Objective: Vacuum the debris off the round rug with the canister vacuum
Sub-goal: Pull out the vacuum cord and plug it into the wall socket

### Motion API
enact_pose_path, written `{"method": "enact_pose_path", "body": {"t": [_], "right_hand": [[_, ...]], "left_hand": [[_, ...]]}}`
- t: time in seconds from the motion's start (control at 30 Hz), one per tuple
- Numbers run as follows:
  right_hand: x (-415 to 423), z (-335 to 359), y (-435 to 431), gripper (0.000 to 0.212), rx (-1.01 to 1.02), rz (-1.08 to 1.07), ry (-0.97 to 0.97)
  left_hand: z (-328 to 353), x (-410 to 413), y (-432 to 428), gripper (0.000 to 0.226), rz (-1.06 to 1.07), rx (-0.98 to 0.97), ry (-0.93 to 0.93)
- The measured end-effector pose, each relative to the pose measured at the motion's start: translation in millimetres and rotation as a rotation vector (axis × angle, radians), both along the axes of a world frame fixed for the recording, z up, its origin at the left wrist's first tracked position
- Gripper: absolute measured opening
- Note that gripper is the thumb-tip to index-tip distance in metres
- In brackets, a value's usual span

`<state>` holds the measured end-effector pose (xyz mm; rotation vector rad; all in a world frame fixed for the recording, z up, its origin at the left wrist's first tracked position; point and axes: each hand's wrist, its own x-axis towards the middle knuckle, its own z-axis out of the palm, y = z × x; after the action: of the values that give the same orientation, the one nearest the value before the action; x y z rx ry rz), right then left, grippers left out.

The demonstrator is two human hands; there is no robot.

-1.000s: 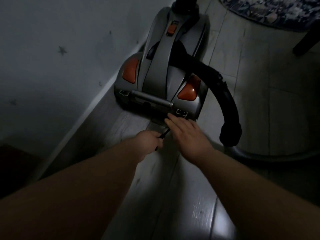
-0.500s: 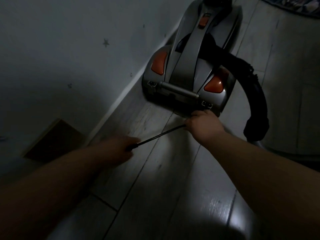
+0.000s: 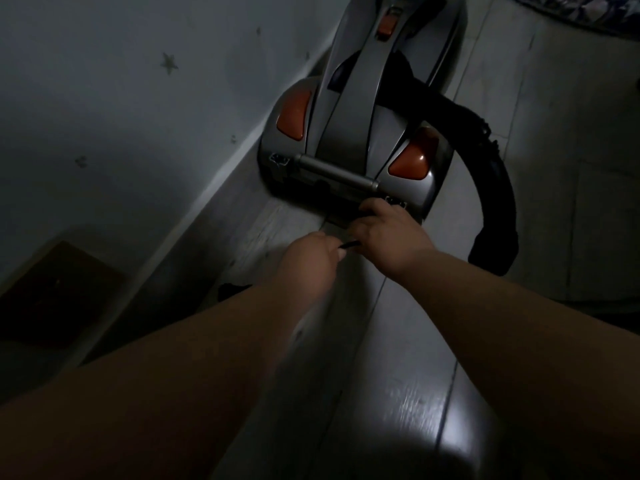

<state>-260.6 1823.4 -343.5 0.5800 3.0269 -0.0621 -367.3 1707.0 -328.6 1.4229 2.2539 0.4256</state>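
The scene was dim, and detail was lost in shadow. At far left, a dark brown flat panel (image 3: 52,289) lay against the base of the pale wall with small star marks (image 3: 169,63); its lower edge ran out of frame. A small black shape (image 3: 230,289) beside the left forearm could not be identified.

The left hand (image 3: 311,258) was closed in a fist, fingers together and clamped on the thin black power cord (image 3: 349,244). Only a short length of cord showed between the two hands. The right hand (image 3: 388,233) sat against the rear of the grey canister vacuum with orange wheel caps (image 3: 349,133), fingers curled down over the cord where it met the housing; the fingertips were hidden.

The vacuum stood on the pale plank floor (image 3: 415,410) beside the wall, its front end cut off at the top. The black flexible hose (image 3: 498,188) arched along its right side. The patterned round rug (image 3: 588,12) showed only as a sliver at top right, well apart from the vacuum.
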Motion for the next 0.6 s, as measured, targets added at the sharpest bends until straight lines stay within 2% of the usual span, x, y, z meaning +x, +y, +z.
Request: {"method": "enact_pose_path", "body": {"t": [0.13, 0.2, 0.27, 0.3, 0.37, 0.47, 0.5, 0.6], "right_hand": [[0, 0, 4, 0.025, 0.056, 0.023, -0.046], [1, 0, 4, 0.028, 0.073, 0.037, -0.078], [1, 1, 1, 0.032, 0.064, 0.067, -0.108], [1, 2, 0, 0.033, 0.06, 0.075, -0.122], [-1, 6, -4, 0.034, 0.057, 0.073, -0.147], [-3, 9, -8, 0.034, 0.061, 0.067, -0.172], [-4, 9, -7, 0.034, 0.066, 0.064, -0.17], [-5, 7, -7, 0.035, 0.065, 0.049, -0.145]], "left_hand": [[29, -18, -38, 0.03, -0.137, 0.178, -0.068], [46, -35, -70, 0.037, -0.207, 0.209, -0.099], [54, -56, -104, 0.033, -0.215, 0.22, -0.107], [52, -65, -118, 0.031, -0.222, 0.198, -0.092], [49, -69, -129, 0.021, -0.175, 0.013, -0.091], [34, -49, -107, 0.037, -0.062, -0.265, -0.094], [29, -39, -92, 0.039, -0.054, -0.265, -0.099], [14, -10, -41, 0.026, 0.014, -0.183, -0.193]]}}
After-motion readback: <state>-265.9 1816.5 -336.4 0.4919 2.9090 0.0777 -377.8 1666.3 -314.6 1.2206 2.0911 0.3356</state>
